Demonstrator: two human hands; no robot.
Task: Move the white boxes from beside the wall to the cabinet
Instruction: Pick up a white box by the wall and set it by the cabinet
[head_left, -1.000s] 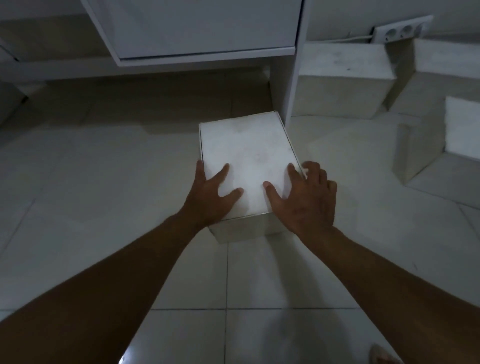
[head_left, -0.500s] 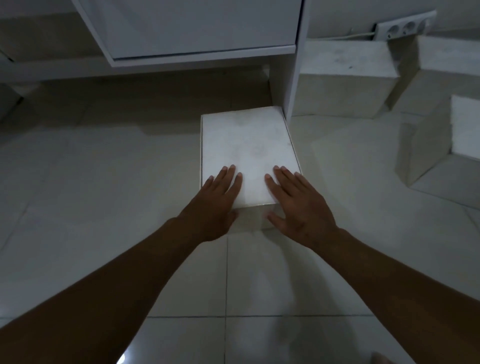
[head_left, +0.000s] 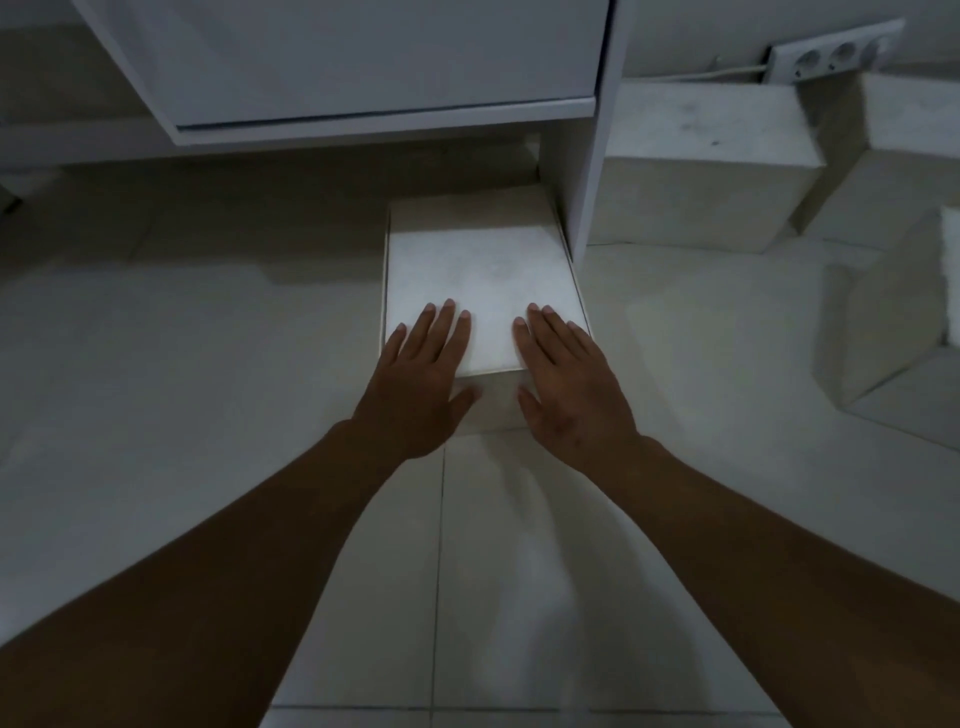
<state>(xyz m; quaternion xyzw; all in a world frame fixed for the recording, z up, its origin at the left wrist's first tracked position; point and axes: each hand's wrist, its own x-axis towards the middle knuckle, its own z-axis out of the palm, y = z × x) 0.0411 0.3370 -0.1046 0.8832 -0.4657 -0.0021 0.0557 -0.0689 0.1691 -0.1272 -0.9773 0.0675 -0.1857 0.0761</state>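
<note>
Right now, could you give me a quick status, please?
Left hand, right hand flat on white box. Box partway under cabinet, hugging side panel.

Both bare forearms reach forward, the left hand (head_left: 421, 384) and right hand (head_left: 566, 384) side by side, palms down, fingers straight and together, thumbs angled inward.

white box (head_left: 480, 275) slid farther under the cabinet (head_left: 582, 171); both hands flattened, thumbs dropped.
</note>
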